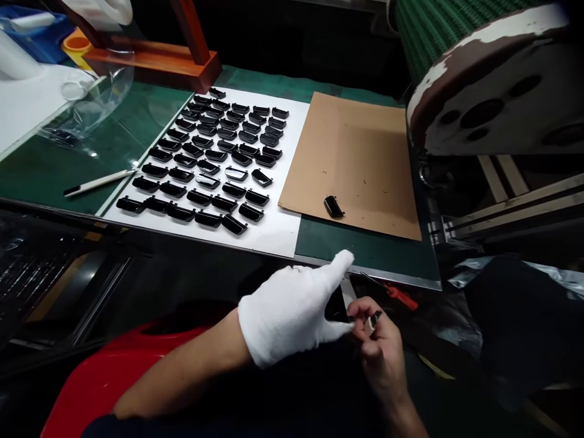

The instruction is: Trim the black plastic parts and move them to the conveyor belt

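Observation:
My left hand, in a white glove, has its thumb and fingers curved around a dark piece, which looks like one of the black glossy plastic parts. Its outline is partly lost against the dark background. My bare right hand is close beside it, fingers closed on a slim pale-handled tool with a dark end. A narrow grey strip shows between the hands; I cannot tell whether it belongs to the tool. One black part lies on the brown cardboard beyond my hands.
Several rows of black parts cover a white sheet on the green bench. A pen lies left of it. A red-handled tool is at the bench's front edge. A wooden stand is behind, a machine at right, a red stool below.

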Motion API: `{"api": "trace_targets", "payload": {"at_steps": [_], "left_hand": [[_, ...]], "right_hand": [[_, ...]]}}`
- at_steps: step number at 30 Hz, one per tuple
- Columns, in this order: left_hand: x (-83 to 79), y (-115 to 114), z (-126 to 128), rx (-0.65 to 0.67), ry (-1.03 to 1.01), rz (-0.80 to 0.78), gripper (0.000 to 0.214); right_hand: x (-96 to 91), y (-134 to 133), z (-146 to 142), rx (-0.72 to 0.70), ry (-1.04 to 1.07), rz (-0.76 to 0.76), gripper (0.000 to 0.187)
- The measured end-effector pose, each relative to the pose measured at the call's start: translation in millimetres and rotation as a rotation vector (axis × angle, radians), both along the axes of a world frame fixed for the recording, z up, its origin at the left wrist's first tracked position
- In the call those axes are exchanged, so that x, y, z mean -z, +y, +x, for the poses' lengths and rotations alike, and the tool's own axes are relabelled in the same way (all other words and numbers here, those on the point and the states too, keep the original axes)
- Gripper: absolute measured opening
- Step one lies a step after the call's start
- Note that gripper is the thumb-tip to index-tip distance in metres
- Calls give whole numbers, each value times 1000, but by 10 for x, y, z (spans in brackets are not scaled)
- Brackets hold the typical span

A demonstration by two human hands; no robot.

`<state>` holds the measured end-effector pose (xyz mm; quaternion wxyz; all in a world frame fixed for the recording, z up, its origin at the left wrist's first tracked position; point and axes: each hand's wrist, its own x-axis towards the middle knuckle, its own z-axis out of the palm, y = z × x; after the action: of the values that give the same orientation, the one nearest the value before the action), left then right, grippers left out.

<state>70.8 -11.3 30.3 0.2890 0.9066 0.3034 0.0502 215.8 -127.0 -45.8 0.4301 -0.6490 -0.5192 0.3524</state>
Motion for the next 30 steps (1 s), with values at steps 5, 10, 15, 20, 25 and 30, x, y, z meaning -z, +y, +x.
{"api": "trace_targets", "payload": {"at_steps": [5, 10, 15, 20, 25, 30], "left_hand": [[-32, -9, -32, 61, -40, -26, 75], [-58, -36, -54, 77, -103, -32, 74], [-50, -71, -62, 87, -147, -31, 78], [-53, -88, -55, 102, -168, -49, 81], [-62, -92, -34, 102, -148, -53, 83], [-66, -87, -22, 103, -162, -85, 84]], "right_hand": [[-247, 135, 50, -15, -259, 16, 83], [-348, 200, 47, -69, -424, 155, 79], [-373, 238, 31, -94, -487, 259, 83], [-380, 237, 26, -96, -517, 317, 90], [-384, 237, 32, -98, -520, 325, 92], [-395, 255, 28, -103, -491, 318, 92]]}}
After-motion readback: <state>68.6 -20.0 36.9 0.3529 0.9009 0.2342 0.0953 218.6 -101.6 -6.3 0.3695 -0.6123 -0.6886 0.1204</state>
